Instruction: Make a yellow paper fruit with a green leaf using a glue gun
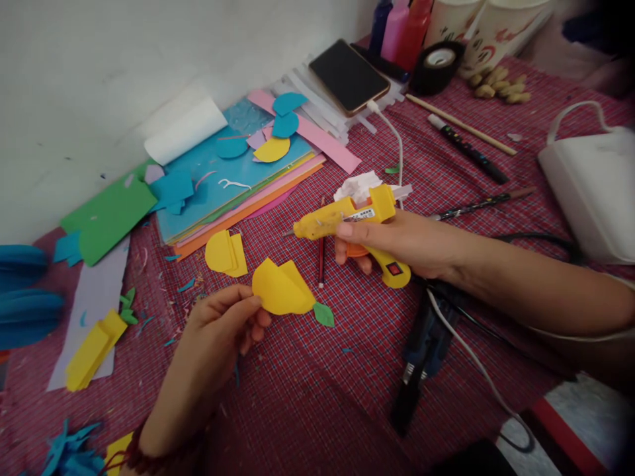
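Left hand (221,318): fingers closed, pinching the left edge of a yellow paper cutout (280,287). Cutout is folded or layered, cannot tell which; green paper leaf (324,315) at its lower right tip. It's held over the tabletop (297,403), which has a red checked cloth on it.

Right hand (397,239): fingers wrapped around a yellow hot glue gun (325,219), thumb along the side, others by the orange trigger (357,250); can't tell if it's squeezed. Nozzle (288,233) points frame left, near the cutout's top edge in view, apart from it. Clear glue stick (403,192) out the back.

Around: yellow half-round pieces (218,252) just beyond the left hand. Red pencil (321,270) partly behind the gun, crumpled white tissue (360,184) behind it too. Stack of coloured paper (292,173) against the wall side, blue half-circles (290,102) on top. Smartphone (350,76) farther back, white cable (399,142) plugged in. Folded yellow strips (92,350) on lilac paper (64,360) at left. Marker (466,149) and thin wooden stick (461,124) near each other, peanuts (496,84) by paper cups (506,30). Dark tool (426,337) below the right forearm, type unclear.
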`<move>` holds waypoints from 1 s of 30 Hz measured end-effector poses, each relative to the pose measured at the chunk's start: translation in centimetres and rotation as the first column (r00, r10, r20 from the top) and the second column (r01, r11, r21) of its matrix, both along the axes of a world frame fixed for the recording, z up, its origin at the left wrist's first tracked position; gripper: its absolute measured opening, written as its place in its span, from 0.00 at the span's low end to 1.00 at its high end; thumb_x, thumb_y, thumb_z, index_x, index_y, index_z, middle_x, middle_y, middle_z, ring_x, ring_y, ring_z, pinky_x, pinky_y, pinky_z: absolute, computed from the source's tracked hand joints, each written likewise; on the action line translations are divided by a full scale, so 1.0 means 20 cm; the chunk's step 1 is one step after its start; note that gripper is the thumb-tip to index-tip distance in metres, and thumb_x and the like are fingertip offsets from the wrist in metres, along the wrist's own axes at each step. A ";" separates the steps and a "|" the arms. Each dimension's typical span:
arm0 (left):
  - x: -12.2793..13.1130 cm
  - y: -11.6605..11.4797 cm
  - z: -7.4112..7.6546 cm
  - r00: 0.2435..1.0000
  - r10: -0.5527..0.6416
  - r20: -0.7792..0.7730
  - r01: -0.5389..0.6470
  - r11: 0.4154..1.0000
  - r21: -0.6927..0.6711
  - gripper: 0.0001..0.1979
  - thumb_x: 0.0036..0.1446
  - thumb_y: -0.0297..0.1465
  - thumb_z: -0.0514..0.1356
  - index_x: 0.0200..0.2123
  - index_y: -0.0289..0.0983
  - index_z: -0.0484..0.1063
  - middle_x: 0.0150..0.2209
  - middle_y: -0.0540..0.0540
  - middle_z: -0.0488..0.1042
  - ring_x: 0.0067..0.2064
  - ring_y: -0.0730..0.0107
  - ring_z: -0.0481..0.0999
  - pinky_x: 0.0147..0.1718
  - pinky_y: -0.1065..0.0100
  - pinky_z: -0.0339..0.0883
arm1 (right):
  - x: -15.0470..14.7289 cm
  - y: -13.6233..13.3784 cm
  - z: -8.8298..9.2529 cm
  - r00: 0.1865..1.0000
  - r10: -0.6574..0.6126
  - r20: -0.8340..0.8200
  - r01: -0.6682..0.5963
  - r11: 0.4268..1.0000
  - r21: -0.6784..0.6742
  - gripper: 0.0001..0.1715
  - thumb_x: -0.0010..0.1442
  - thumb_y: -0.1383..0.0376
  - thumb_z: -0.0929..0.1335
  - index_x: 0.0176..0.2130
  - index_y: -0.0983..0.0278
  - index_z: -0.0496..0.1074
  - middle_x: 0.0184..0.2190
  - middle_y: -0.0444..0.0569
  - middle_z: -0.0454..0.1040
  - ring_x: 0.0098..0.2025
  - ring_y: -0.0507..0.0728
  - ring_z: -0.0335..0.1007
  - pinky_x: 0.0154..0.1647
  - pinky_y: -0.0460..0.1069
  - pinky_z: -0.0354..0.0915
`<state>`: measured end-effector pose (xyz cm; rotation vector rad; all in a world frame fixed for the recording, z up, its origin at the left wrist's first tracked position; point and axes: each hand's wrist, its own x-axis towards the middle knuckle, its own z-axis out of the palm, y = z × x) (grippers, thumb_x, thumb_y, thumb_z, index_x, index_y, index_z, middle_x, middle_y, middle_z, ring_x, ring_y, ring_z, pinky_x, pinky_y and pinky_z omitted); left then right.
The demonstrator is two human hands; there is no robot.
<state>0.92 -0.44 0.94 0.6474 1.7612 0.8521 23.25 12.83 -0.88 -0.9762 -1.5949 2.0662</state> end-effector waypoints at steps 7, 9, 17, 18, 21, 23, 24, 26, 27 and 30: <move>0.00 -0.01 -0.02 0.975 -0.154 -0.162 0.148 0.988 -0.052 0.12 0.49 0.37 0.60 0.20 0.36 0.71 0.16 0.52 0.70 0.18 0.80 0.63 0.16 0.78 0.52 | 0.00 0.00 0.00 1.000 -0.002 -0.014 0.002 1.000 0.014 0.24 0.52 0.46 0.72 0.28 0.65 0.72 0.27 0.44 0.73 0.19 0.46 0.63 0.16 0.42 0.57; -0.01 -0.01 -0.03 0.961 -0.184 -0.206 0.179 0.983 -0.044 0.12 0.50 0.37 0.60 0.21 0.36 0.71 0.18 0.52 0.71 0.18 0.80 0.65 0.16 0.77 0.53 | 0.00 0.00 0.00 1.000 0.003 -0.016 -0.002 1.000 0.019 0.24 0.52 0.45 0.72 0.28 0.65 0.71 0.26 0.43 0.73 0.19 0.46 0.63 0.16 0.41 0.57; 0.01 0.01 -0.04 0.920 -0.230 -0.318 0.231 0.972 -0.034 0.12 0.50 0.38 0.61 0.20 0.37 0.71 0.17 0.54 0.69 0.18 0.80 0.63 0.16 0.75 0.52 | 0.01 0.00 -0.01 1.000 0.023 0.017 -0.024 0.998 0.051 0.25 0.54 0.45 0.70 0.28 0.65 0.72 0.24 0.43 0.71 0.20 0.46 0.62 0.15 0.42 0.54; 0.01 0.01 -0.04 0.917 -0.233 -0.325 0.234 0.972 -0.036 0.13 0.50 0.39 0.60 0.20 0.37 0.71 0.17 0.54 0.69 0.17 0.80 0.62 0.16 0.75 0.52 | 0.01 0.00 -0.01 1.000 0.025 0.018 -0.026 0.998 0.053 0.25 0.54 0.45 0.70 0.28 0.65 0.72 0.25 0.43 0.71 0.20 0.46 0.62 0.15 0.42 0.54; 0.01 0.01 -0.04 0.912 -0.242 -0.331 0.243 0.969 -0.040 0.13 0.51 0.39 0.60 0.20 0.37 0.71 0.16 0.55 0.68 0.17 0.79 0.62 0.16 0.75 0.51 | 0.01 0.00 0.00 1.000 0.026 0.004 -0.026 0.998 0.057 0.25 0.54 0.45 0.70 0.28 0.65 0.71 0.25 0.43 0.72 0.20 0.46 0.62 0.16 0.42 0.55; 0.00 0.01 -0.05 0.909 -0.253 -0.331 0.255 0.966 -0.040 0.14 0.52 0.40 0.59 0.21 0.37 0.70 0.16 0.55 0.68 0.18 0.79 0.62 0.17 0.75 0.52 | 0.00 0.00 0.00 1.000 0.025 -0.006 -0.025 0.998 0.059 0.24 0.54 0.46 0.71 0.28 0.65 0.71 0.25 0.43 0.72 0.20 0.46 0.63 0.16 0.42 0.56; -0.01 0.01 -0.06 0.907 -0.260 -0.330 0.263 0.964 -0.037 0.14 0.52 0.40 0.59 0.21 0.37 0.70 0.17 0.54 0.68 0.18 0.79 0.63 0.17 0.75 0.52 | 0.00 0.00 0.00 1.000 0.025 -0.006 -0.025 0.998 0.060 0.24 0.54 0.46 0.71 0.28 0.65 0.71 0.24 0.43 0.71 0.20 0.46 0.63 0.17 0.42 0.56; -0.02 0.01 -0.07 0.904 -0.275 -0.327 0.279 0.960 -0.036 0.14 0.52 0.40 0.59 0.21 0.37 0.70 0.18 0.54 0.69 0.19 0.78 0.64 0.18 0.75 0.54 | 0.00 0.00 0.01 1.000 0.029 0.007 -0.029 0.997 0.068 0.25 0.54 0.46 0.70 0.28 0.66 0.71 0.22 0.42 0.69 0.19 0.46 0.62 0.17 0.42 0.56; -0.02 0.01 -0.07 0.904 -0.279 -0.325 0.283 0.959 -0.037 0.14 0.52 0.40 0.59 0.21 0.37 0.70 0.18 0.54 0.69 0.19 0.78 0.64 0.18 0.75 0.55 | 0.00 0.00 0.01 0.999 0.031 0.015 -0.032 0.997 0.073 0.25 0.55 0.46 0.70 0.27 0.66 0.71 0.20 0.42 0.68 0.19 0.47 0.62 0.17 0.42 0.56; -0.02 0.01 -0.07 0.904 -0.279 -0.324 0.281 0.959 -0.043 0.14 0.52 0.40 0.59 0.21 0.38 0.69 0.17 0.54 0.68 0.18 0.77 0.64 0.18 0.74 0.55 | 0.00 0.00 0.02 0.999 0.026 0.028 -0.029 0.997 0.077 0.26 0.54 0.45 0.70 0.27 0.66 0.71 0.19 0.41 0.66 0.19 0.47 0.62 0.18 0.43 0.56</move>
